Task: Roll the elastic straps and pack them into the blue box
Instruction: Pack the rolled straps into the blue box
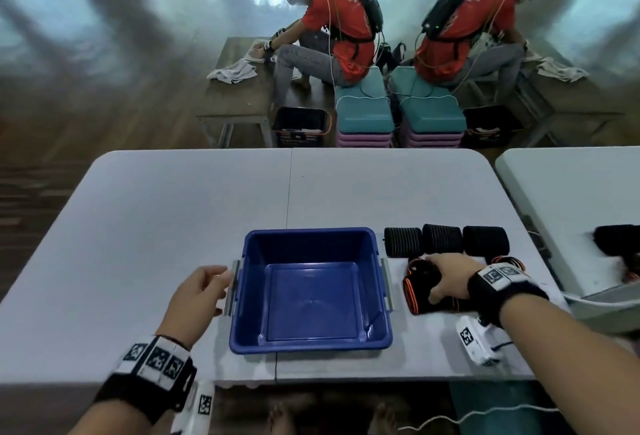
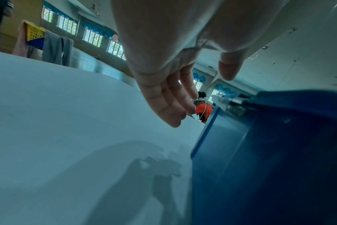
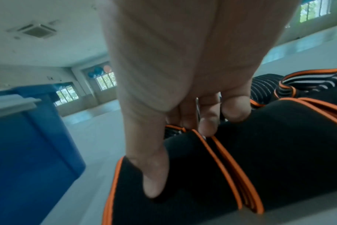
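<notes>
A blue box (image 1: 308, 232) stands with nothing in it on the white table (image 1: 173, 209). My left hand (image 1: 221, 282) hovers beside its left handle, fingers relaxed and holding nothing; in the left wrist view the left hand (image 2: 198, 91) hangs above the table next to the box wall (image 2: 260, 152). Right of the box lies an unrolled black elastic strap (image 1: 420, 287) with orange edges. My right hand (image 1: 440, 278) grips it from above. In the right wrist view my thumb and curled fingertips (image 3: 208, 126) dig into the strap (image 3: 279, 152). Three rolled straps (image 1: 442, 238) stand behind it.
Another loose orange-edged strap (image 1: 505, 261) lies just behind my right wrist. A second white table (image 1: 571, 192) at the right carries more black straps (image 1: 616, 240). Beyond the table a person in a red shirt (image 1: 332, 25) sits before a mirror.
</notes>
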